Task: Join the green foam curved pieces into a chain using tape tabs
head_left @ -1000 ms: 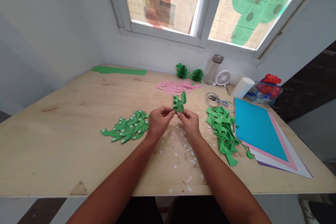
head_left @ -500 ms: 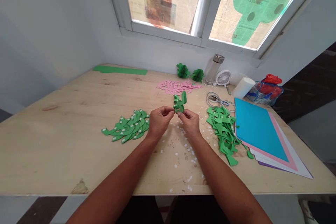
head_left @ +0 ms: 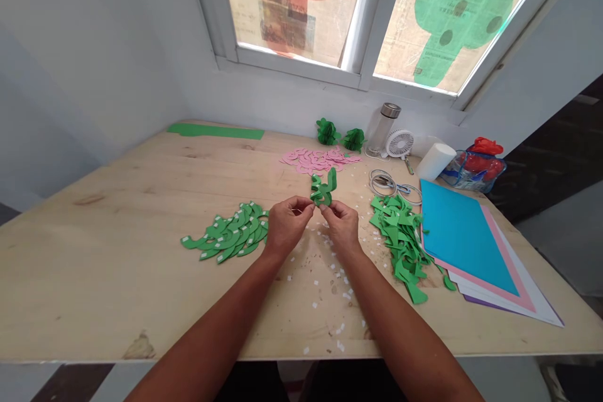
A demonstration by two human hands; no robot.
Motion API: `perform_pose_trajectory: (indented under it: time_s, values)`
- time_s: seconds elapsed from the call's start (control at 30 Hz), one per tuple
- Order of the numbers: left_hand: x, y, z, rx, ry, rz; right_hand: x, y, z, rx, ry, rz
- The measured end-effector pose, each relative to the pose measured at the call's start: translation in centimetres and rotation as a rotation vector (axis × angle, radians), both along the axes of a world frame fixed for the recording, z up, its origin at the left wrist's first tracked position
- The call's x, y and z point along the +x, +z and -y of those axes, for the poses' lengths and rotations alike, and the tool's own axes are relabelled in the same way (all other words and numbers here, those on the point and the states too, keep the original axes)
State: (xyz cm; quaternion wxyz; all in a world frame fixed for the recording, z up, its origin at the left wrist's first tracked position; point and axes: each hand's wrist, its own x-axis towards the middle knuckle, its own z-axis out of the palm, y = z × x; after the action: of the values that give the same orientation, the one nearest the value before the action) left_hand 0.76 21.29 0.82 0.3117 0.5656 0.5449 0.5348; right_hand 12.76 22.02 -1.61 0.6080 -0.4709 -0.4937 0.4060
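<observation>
Between my fingertips, over the middle of the table, is a green paper cutout piece (head_left: 323, 191) with curled, layered shapes standing up. My left hand (head_left: 288, 221) pinches its lower left side. At its lower right, my right hand (head_left: 341, 221) also pinches it, thumb and fingers together. Left of my left hand lies a fanned pile of curved green paper cutouts (head_left: 230, 233), several bearing small white squares. Right of my right hand is a heap of green paper scraps (head_left: 399, 239).
Small white paper bits (head_left: 334, 276) are scattered below my hands. Pink paper cutouts (head_left: 316, 158), green paper ornaments (head_left: 326, 132), a glass bottle (head_left: 381, 129), a small fan (head_left: 399, 143) and scissors (head_left: 396, 186) lie behind. Coloured sheets (head_left: 466, 232) are stacked right; a green strip (head_left: 217, 131) lies back left.
The view has tilted slightly, so the table sits a little lower. Both hands keep their pinch on the green paper cutout piece, whose upright part leans slightly more to the right.
</observation>
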Motion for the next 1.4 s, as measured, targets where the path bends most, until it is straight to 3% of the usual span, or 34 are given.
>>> perform_pose_trajectory:
  time_s: [0.67, 1.4]
  values:
    - [-0.2, -0.4, -0.3, -0.031, -0.011, 0.082, -0.1, 0.5, 0.5, 0.084, -0.007, 0.199]
    - [-0.3, -0.9, -0.7, -0.082, -0.03, 0.066, -0.3, 0.5, 0.6, 0.093, -0.022, 0.208]
